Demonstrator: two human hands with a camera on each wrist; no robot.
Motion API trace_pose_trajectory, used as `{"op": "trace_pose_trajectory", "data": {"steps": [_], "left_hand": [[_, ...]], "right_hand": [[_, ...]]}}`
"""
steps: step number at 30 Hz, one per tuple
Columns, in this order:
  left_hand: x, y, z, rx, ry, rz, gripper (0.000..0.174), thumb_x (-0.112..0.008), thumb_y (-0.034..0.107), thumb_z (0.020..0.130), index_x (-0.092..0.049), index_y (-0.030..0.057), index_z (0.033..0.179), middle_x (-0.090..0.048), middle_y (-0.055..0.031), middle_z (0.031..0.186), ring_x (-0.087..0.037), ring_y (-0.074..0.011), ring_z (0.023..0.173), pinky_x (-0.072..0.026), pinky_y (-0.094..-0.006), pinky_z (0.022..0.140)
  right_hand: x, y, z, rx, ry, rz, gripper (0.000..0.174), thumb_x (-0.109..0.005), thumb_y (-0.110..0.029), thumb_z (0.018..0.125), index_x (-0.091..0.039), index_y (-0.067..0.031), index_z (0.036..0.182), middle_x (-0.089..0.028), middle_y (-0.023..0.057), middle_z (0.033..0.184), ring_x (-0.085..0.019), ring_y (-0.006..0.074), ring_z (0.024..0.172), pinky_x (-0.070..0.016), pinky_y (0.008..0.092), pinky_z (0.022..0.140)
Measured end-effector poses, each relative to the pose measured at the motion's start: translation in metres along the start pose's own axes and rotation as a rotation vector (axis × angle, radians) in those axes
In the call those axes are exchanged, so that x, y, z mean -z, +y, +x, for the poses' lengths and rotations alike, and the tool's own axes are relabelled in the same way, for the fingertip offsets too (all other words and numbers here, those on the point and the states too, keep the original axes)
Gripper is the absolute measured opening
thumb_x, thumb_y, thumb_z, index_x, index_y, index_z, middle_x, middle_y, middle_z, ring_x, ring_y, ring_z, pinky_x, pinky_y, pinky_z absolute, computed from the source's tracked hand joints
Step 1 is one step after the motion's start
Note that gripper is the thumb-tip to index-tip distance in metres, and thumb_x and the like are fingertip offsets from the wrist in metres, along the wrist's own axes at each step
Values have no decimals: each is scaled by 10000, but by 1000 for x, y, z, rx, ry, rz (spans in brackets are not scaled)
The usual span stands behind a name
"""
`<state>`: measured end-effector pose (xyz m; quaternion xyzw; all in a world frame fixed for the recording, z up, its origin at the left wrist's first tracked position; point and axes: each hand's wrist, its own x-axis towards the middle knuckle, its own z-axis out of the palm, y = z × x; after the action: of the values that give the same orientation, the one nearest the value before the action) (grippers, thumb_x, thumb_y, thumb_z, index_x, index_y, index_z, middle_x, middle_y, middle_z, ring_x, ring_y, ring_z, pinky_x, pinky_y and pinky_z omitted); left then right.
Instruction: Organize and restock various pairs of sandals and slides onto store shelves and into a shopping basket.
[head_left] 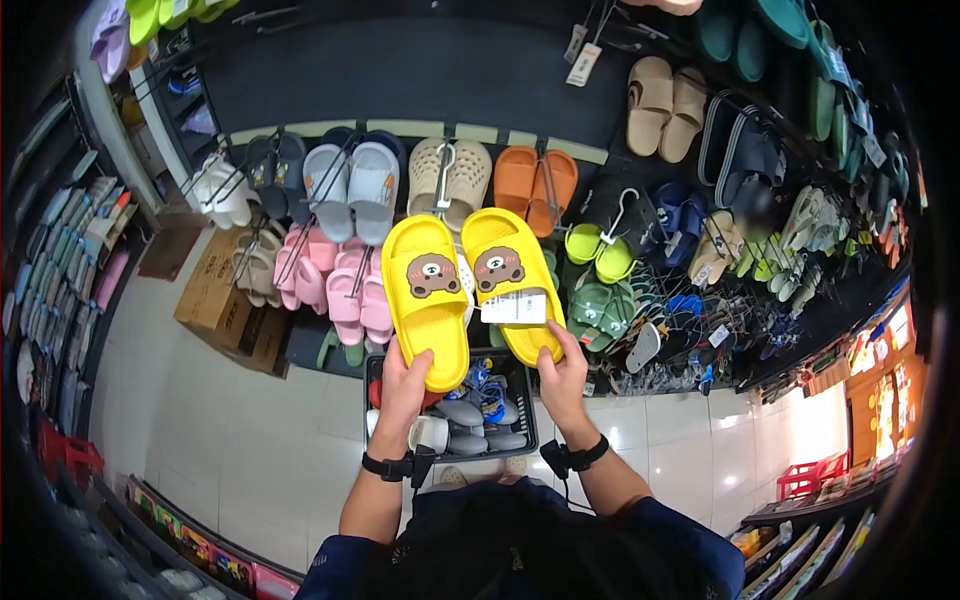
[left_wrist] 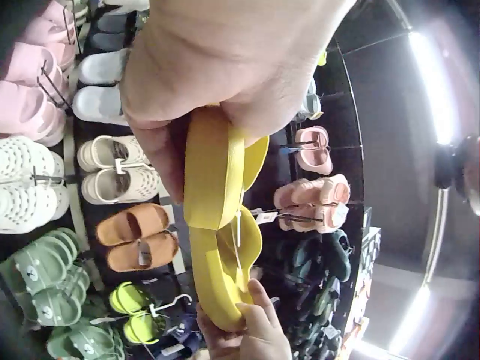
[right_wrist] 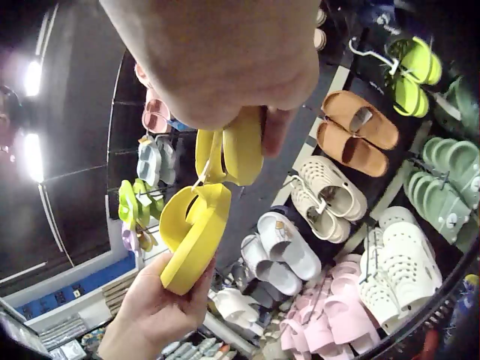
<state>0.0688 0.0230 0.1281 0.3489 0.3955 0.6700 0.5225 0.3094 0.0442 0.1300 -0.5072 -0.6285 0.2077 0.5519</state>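
Note:
Two yellow slippers with brown bear faces are held up side by side in the head view. The left hand (head_left: 403, 392) grips the heel end of the left slipper (head_left: 426, 300), its thumb on the footbed. At the heel of the right slipper (head_left: 507, 262), the right hand (head_left: 563, 378) pinches with thumb on top and fingers beneath. A white tag (head_left: 514, 307) lies across the right slipper, below its strap. In the left wrist view the slippers (left_wrist: 214, 176) appear edge-on, joined by a thin white tie.
Behind the slippers hang rows of footwear, among them orange slides (head_left: 536, 188), beige clogs (head_left: 425, 180) and pink slides (head_left: 345, 300). A black basket (head_left: 530, 440) of shoes stands on the tiled floor below the hands. A cardboard box (head_left: 225, 300) is at the left.

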Motion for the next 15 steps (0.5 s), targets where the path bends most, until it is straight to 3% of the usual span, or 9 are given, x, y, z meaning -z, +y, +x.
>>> {"op": "trace_pose_trajectory", "data": {"steps": [1,4,5,9,11,14,15], "left_hand": [[-8,11,2,-12,-13,2,412,-545,-7,909,-475,-42,1313,-612,-116,1215,-625,-186,1070,-487,-316,959],[-34,39,9,193,-149,9,475,-548,88,964,-369,53,1402,-599,-111,1181,-688,-187,906,-608,-296,566],[-42,41,17,137,-209,40,485,-540,131,984,-327,90,1418,-601,-107,1143,-698,-177,811,-560,-270,385],[-98,71,49,39,-228,27,466,-544,125,978,-346,81,1398,-601,-110,1143,-691,-170,787,-564,-266,414],[-128,87,65,-79,-336,26,446,-555,128,970,-374,57,1371,-601,-116,1137,-686,-164,778,-552,-249,414],[-172,110,85,-175,-368,55,447,-558,105,956,-397,55,1370,-630,-97,1090,-689,-152,764,-541,-253,412],[-183,115,92,-184,-370,59,447,-558,105,956,-397,55,1370,-630,-97,1090,-689,-152,764,-541,-253,412]], "right_hand": [[3,-5,4,-13,43,124,407,-548,57,866,-575,59,1272,-615,159,1151,-629,233,1019,-498,305,880],[20,-32,23,-79,124,292,439,-526,55,898,-513,86,1336,-565,161,1299,-574,191,1159,-452,312,1007],[25,-35,30,-104,150,386,448,-522,57,900,-501,86,1347,-561,164,1304,-570,194,1171,-444,314,1020],[42,-48,62,-73,220,553,479,-510,46,913,-449,93,1386,-542,176,1334,-552,210,1212,-425,327,1054],[47,-54,84,7,295,625,488,-495,33,928,-418,97,1406,-526,181,1356,-553,220,1213,-427,332,1054],[68,-78,116,15,347,729,481,-468,26,964,-377,73,1433,-525,182,1346,-560,227,1209,-460,350,1040],[75,-84,126,39,361,763,471,-466,20,972,-377,50,1434,-531,180,1332,-581,238,1185,-512,360,993]]}}
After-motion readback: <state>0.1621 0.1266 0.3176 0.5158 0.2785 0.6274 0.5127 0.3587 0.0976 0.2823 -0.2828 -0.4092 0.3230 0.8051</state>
